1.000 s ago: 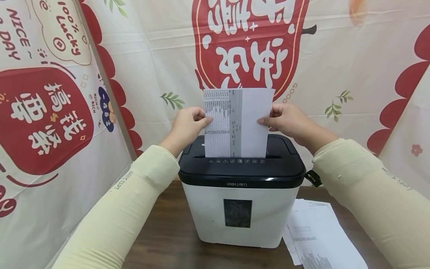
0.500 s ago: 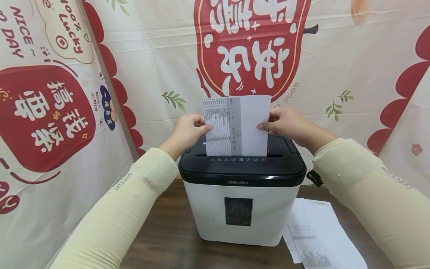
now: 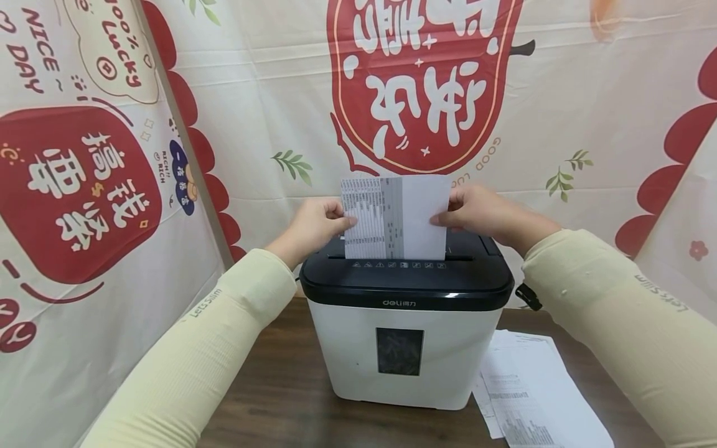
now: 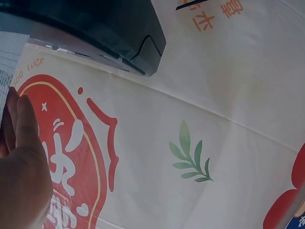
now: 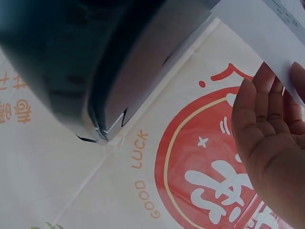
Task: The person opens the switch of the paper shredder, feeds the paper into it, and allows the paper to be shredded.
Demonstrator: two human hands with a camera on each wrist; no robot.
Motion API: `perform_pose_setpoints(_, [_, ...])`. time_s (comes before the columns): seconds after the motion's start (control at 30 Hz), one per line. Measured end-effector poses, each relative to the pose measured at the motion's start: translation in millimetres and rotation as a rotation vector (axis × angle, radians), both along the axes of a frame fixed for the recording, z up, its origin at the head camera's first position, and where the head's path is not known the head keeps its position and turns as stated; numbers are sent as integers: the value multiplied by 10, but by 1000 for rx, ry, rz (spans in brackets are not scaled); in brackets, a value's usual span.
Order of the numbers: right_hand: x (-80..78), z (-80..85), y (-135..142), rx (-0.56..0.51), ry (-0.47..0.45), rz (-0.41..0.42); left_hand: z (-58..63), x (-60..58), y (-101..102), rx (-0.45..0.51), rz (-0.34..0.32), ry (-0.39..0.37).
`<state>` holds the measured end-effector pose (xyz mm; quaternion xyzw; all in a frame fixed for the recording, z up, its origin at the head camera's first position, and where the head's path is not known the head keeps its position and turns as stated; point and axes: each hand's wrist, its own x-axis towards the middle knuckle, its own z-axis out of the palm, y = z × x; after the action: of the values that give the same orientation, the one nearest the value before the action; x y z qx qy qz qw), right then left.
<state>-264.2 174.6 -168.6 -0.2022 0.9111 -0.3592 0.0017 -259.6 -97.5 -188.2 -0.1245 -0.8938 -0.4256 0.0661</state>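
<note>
Nearest, two pale sleeves [image 3: 185,354] reach forward over the tabletop [image 3: 269,379], where loose printed papers [image 3: 538,386] lie to the right of a black-topped white shredder [image 3: 406,318]. A printed sheet [image 3: 394,218] stands upright in the shredder's top slot [image 3: 459,257]. The left hand [image 3: 313,225] pinches its left side and the right hand [image 3: 486,213] its right side; each grip is closed on paper. The right wrist view shows the "GOOD LUCK" lettering [image 5: 137,163] on the cloth backdrop [image 3: 246,93] whole; the head view shows it partly covered. Against one second earlier, less sheet shows above the slot; its top edge sits lower, just below the red emblem [image 3: 422,93].
</note>
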Motion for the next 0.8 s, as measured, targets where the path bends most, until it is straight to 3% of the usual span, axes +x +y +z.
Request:
perform_pose_setpoints(0.17, [-23, -29, 2, 15, -3, 18, -42, -7, -15, -22, -8, -31])
perform_pose_setpoints(0.8, [-8, -56, -1, 70, -14, 3, -66, 24, -9, -44, -18, -25])
